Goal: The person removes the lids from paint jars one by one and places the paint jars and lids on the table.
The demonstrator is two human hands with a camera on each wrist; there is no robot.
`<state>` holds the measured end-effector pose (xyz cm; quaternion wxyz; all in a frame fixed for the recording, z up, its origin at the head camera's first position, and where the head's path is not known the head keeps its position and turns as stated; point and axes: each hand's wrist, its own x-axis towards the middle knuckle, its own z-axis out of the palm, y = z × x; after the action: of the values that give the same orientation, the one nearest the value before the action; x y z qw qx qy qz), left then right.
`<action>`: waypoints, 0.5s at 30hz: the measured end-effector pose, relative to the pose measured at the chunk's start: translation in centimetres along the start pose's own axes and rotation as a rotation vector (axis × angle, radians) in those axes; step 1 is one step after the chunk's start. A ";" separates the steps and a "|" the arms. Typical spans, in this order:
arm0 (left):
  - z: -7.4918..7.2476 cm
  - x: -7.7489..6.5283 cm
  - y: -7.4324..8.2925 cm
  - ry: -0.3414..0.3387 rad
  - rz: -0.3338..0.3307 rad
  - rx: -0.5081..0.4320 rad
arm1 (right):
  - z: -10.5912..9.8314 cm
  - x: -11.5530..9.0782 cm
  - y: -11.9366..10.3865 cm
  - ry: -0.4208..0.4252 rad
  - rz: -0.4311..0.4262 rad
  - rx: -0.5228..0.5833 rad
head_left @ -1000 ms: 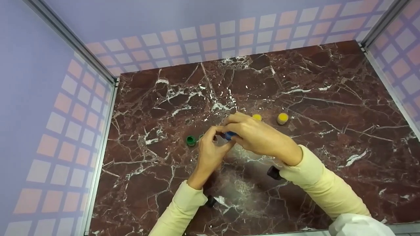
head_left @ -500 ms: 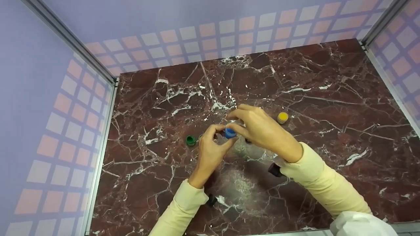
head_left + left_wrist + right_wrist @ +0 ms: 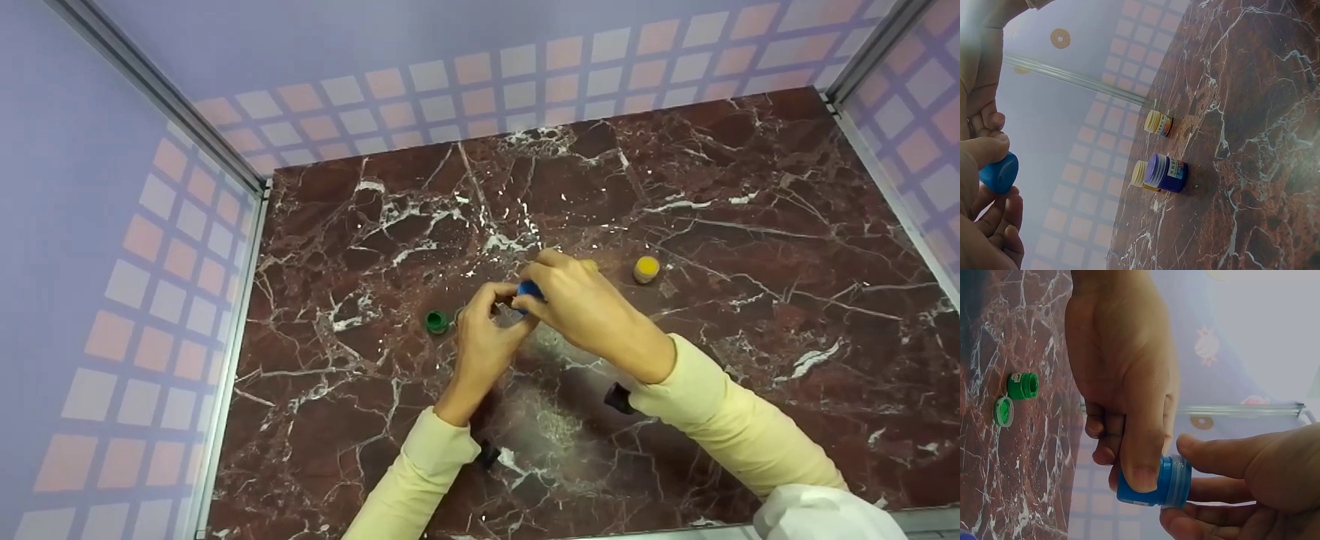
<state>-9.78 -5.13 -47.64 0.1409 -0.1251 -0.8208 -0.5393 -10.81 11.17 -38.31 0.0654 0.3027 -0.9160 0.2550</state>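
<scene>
A small blue paint jar [image 3: 527, 294] is held between both hands above the table. My left hand [image 3: 487, 330] grips the jar's body between thumb and fingers. My right hand [image 3: 581, 300] pinches the lid end from above, its thumb and fingers around the rim. In the right wrist view the jar's lid [image 3: 1176, 482] is on it, with a pale ring, and the left thumb [image 3: 1143, 475] presses the body. In the left wrist view the rounded blue jar bottom [image 3: 1000, 171] shows between the left thumb and fingers.
An uncapped green jar [image 3: 436, 322] stands left of the hands, its lid [image 3: 1003, 411] lying beside it. A yellow-topped jar [image 3: 646, 270] stands to the right. The left wrist view shows a purple jar [image 3: 1168, 172] before another yellow-topped jar [image 3: 1139, 174]. Walls border the marbled table [image 3: 337, 420].
Half a second ago my right fingers were spread off the jar, showing its blue top; now they are closed around it again. My left hand keeps its grip nearly in place.
</scene>
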 end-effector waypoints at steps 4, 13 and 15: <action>-0.1 -0.1 0.0 -0.003 0.014 -0.001 | -0.2 -0.1 0.1 -0.023 -0.049 0.007; -0.4 -0.4 -0.2 -0.017 0.032 -0.010 | -0.3 -0.3 0.5 -0.087 -0.138 0.042; -0.5 -0.5 -0.3 -0.015 0.035 -0.005 | -0.3 -0.3 0.5 -0.094 -0.162 0.050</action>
<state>-9.43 -5.71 -47.91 0.1440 -0.1439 -0.8180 -0.5380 -10.90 11.82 -38.37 0.0352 0.3891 -0.8839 0.2573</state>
